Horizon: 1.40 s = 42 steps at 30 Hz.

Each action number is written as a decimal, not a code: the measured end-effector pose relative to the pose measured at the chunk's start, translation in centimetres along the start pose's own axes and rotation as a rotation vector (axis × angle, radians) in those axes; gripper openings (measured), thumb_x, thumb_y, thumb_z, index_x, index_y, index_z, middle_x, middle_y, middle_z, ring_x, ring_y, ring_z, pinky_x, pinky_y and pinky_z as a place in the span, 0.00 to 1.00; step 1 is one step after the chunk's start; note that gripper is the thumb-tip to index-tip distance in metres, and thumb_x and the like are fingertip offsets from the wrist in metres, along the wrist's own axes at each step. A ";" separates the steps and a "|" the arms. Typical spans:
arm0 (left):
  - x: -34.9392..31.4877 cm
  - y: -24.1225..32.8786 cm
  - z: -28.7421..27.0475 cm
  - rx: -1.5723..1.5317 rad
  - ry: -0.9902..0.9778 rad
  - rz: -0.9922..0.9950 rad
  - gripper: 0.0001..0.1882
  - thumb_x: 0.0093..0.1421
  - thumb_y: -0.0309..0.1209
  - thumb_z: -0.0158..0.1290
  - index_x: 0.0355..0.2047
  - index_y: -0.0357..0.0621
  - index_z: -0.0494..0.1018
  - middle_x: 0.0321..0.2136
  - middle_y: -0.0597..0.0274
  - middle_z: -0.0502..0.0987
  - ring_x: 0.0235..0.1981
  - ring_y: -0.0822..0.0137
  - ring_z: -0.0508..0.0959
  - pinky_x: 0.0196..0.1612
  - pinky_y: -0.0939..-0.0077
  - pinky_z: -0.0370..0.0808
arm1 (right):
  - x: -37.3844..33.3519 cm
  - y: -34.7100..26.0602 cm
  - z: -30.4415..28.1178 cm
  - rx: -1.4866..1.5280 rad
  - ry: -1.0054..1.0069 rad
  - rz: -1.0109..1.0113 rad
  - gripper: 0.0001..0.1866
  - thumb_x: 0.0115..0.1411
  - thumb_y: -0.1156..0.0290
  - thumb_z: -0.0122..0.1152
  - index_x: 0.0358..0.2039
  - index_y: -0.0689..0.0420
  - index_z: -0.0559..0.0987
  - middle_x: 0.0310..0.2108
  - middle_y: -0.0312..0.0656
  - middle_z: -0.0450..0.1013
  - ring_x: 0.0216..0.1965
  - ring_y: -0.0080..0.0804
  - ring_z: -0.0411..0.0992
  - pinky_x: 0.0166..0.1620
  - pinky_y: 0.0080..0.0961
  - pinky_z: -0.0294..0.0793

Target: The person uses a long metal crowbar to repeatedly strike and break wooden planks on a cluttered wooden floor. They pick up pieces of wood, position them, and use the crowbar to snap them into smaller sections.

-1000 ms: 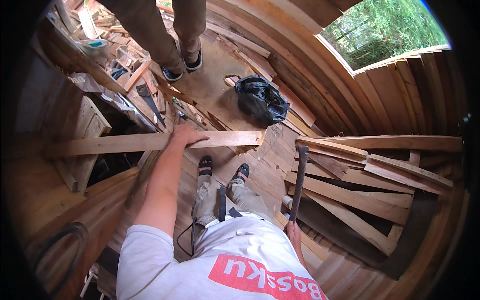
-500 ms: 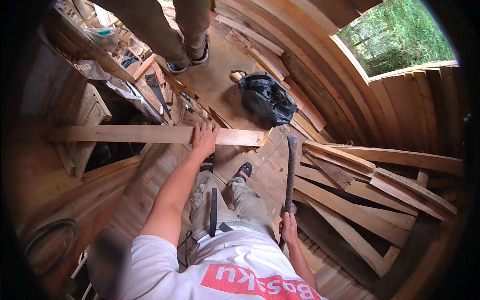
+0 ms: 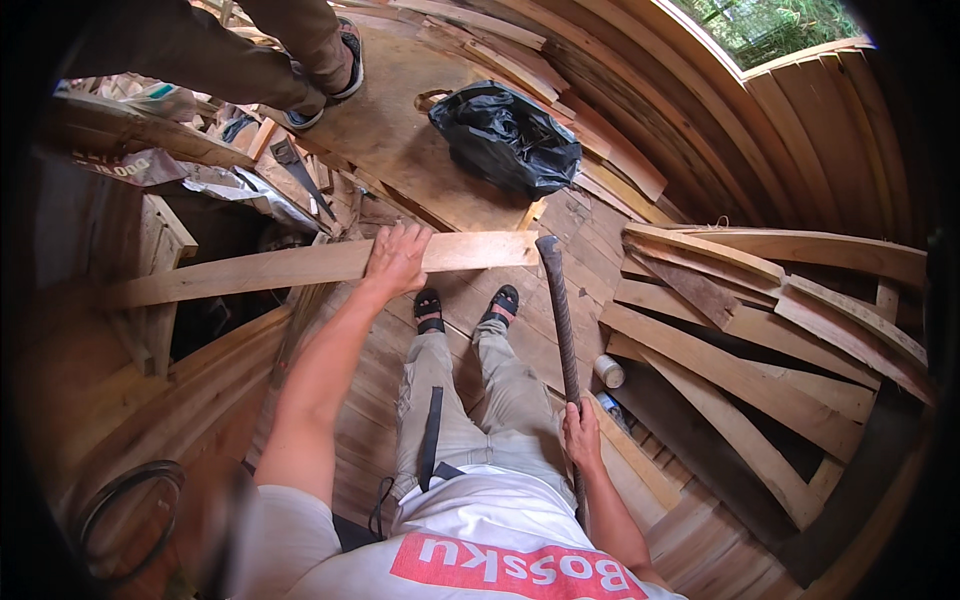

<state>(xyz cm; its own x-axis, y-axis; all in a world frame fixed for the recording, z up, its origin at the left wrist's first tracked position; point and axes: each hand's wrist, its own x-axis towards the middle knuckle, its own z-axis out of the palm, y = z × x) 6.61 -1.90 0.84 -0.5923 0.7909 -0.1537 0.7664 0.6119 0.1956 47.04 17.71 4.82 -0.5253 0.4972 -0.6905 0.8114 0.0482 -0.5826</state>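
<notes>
A long pale wooden board (image 3: 270, 270) lies crosswise in front of me. My left hand (image 3: 398, 258) is closed over it near its right end, fingers wrapped on the edge. Low on the right, my right hand (image 3: 581, 434) grips a long dark ribbed bar (image 3: 566, 330), held nearly upright. The bar's blunt upper tip comes up beside the board's right end; whether they touch I cannot tell. Its lower end is partly hidden behind my hand and body.
A black plastic bag (image 3: 508, 138) sits on the brown sheet ahead. Another person's legs (image 3: 240, 55) stand far left. A handsaw (image 3: 301, 177) lies among wood scraps. Several planks (image 3: 735, 375) are piled at right, with a small can (image 3: 608, 371) beside them. A black hoop (image 3: 128, 515) is at lower left.
The bar's upper tip has come closer to the board's right end. The board has tilted, its right end higher in view. The other person's legs and the bag appear further left as my view shifted.
</notes>
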 end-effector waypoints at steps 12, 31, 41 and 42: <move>0.9 0.2 0.9 0.084 -0.047 0.032 0.30 0.38 0.35 0.62 0.44 0.44 0.66 0.35 0.58 0.69 0.41 0.58 0.72 0.41 0.61 0.67 | 0.2 -0.9 4.8 0.089 0.106 0.015 0.21 0.69 0.53 0.42 0.26 0.57 0.67 0.15 0.30 0.59 0.16 0.19 0.57 0.19 0.20 0.58; 1.0 0.1 2.7 0.143 -0.081 0.020 0.32 0.37 0.34 0.61 0.44 0.42 0.63 0.40 0.57 0.66 0.45 0.56 0.69 0.44 0.60 0.68 | 4.0 2.1 13.8 0.161 0.198 0.005 0.25 0.68 0.49 0.41 0.29 0.61 0.71 0.15 0.41 0.65 0.19 0.31 0.67 0.25 0.33 0.64; 1.2 0.5 3.2 0.162 -0.022 0.046 0.28 0.37 0.32 0.58 0.40 0.41 0.62 0.36 0.56 0.67 0.41 0.54 0.71 0.43 0.60 0.70 | 4.4 2.0 13.6 0.102 0.256 0.023 0.21 0.67 0.55 0.44 0.35 0.61 0.73 0.20 0.56 0.69 0.28 0.58 0.72 0.31 0.44 0.67; 1.1 0.5 3.2 0.158 -0.014 0.049 0.28 0.36 0.32 0.58 0.40 0.41 0.62 0.36 0.56 0.67 0.41 0.55 0.71 0.43 0.60 0.70 | 3.8 2.0 13.5 0.105 0.256 0.002 0.21 0.67 0.55 0.44 0.36 0.61 0.73 0.20 0.56 0.70 0.28 0.58 0.73 0.31 0.44 0.67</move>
<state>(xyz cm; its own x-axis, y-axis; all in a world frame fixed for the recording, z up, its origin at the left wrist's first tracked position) 7.12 -0.78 -2.30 -0.5507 0.8189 -0.1613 0.8244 0.5640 0.0485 43.21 8.01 -4.78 -0.4309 0.7002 -0.5692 0.7746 -0.0366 -0.6314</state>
